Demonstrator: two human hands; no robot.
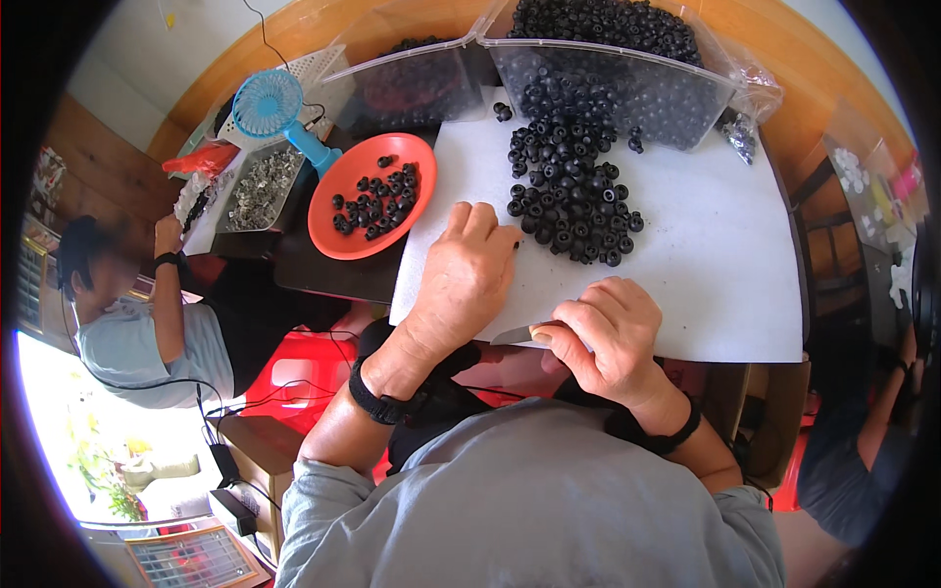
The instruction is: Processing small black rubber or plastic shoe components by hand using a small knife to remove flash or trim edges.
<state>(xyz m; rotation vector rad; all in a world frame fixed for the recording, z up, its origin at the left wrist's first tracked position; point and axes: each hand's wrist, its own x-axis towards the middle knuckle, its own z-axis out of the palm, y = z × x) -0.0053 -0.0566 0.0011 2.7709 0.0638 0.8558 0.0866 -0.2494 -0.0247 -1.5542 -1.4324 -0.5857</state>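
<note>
My right hand [603, 333] is wrapped round a small knife [512, 336], its short blade pointing left past the thumb near the front edge of the white sheet [706, 265]. Over the left part of that sheet, my left hand [461, 265] is closed, its fingers curled together. A dark speck shows at its fingertips, but what it grips is mostly hidden. Just beyond both hands lies a heap of small round black parts with holes [573, 201]. To the left, an orange-red plate [326, 233] carries several more of the same parts.
Clear plastic bins [627, 93] full of black parts stand at the back. A blue fan [319, 152] and a tray of greyish scraps [263, 191] are at the left. One person [157, 323] sits left; another person's arm [887, 412] shows at right.
</note>
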